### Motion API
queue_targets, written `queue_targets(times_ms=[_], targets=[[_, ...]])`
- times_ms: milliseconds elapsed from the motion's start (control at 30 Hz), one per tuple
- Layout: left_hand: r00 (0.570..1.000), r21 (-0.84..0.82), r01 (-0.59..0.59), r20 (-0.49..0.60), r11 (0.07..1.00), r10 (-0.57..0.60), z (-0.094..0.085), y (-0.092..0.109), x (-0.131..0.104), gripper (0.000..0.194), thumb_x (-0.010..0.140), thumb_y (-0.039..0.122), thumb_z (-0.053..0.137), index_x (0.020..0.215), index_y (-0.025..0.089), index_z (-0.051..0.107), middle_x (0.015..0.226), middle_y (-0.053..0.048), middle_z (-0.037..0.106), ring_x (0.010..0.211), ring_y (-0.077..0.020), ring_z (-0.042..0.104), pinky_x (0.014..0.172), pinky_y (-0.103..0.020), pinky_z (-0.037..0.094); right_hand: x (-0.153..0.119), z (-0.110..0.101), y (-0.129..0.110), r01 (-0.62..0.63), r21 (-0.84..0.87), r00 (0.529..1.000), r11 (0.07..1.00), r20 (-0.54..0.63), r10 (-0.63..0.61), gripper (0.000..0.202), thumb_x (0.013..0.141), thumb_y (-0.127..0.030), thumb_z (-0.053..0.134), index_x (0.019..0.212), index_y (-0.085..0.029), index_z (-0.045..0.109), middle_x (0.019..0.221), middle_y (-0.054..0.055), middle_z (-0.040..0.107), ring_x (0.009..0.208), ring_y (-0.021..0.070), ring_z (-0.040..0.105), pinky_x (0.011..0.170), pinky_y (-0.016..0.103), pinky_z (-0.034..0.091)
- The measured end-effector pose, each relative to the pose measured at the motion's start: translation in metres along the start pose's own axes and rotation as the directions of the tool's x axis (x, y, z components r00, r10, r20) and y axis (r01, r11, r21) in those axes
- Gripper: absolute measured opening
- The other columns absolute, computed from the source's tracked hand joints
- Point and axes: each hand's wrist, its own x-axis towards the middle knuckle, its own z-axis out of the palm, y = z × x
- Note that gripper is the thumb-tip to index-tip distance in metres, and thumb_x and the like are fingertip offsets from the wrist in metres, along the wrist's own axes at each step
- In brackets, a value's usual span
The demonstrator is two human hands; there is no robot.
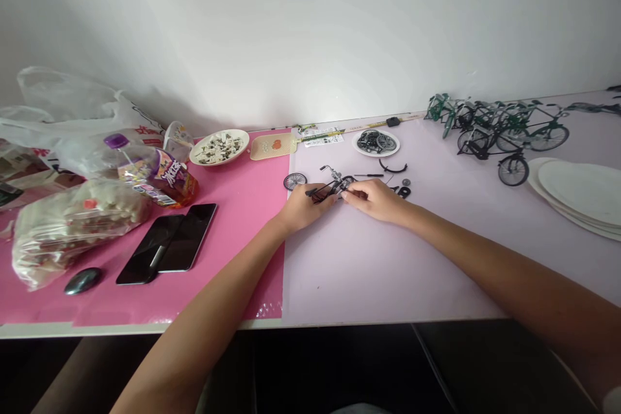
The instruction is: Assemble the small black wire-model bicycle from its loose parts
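Note:
Near the middle of the table, my left hand (305, 208) is closed around the rear part of a small black model bicycle (334, 186) with silver handlebars. The fingers of my right hand (374, 199) pinch at the bicycle's lower part from the right; the exact piece between them is too small to make out. A loose spoked wheel (295, 181) lies just left of the bicycle. Behind my right hand are a thin black rod (369, 175) and a curved black strip (392, 168). Small black parts (403, 192) lie right beside its fingers.
A plate of wheels (376, 142) and a plate of small pieces (220, 147) stand at the back. Several assembled model bicycles (514, 129) and stacked white plates (582, 191) are at right. Phones (187, 239), a bottle (160, 174) and a filled plastic bag (72, 226) occupy the left.

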Motion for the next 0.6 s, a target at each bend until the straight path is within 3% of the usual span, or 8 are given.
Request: queue_targets(times_ms=[600], targets=[[1.000, 0.001, 0.001, 0.004, 1.000, -0.001, -0.0013, 0.0040, -0.0006, 0.045, 0.091, 0.045, 0.060, 0.064, 0.020, 0.035, 0.064, 0.004, 0.031, 0.063, -0.0114, 0.028, 0.060, -0.029, 0.026, -0.0005, -0.0004, -0.0013, 0.002, -0.001, 1.000, 1.000, -0.002, -0.002, 0.038, 0.096, -0.042, 0.056, 0.066, -0.021, 0.048, 0.060, -0.002, 0.049, 0.059, 0.0153, 0.045, 0.058, 0.030, 0.030]])
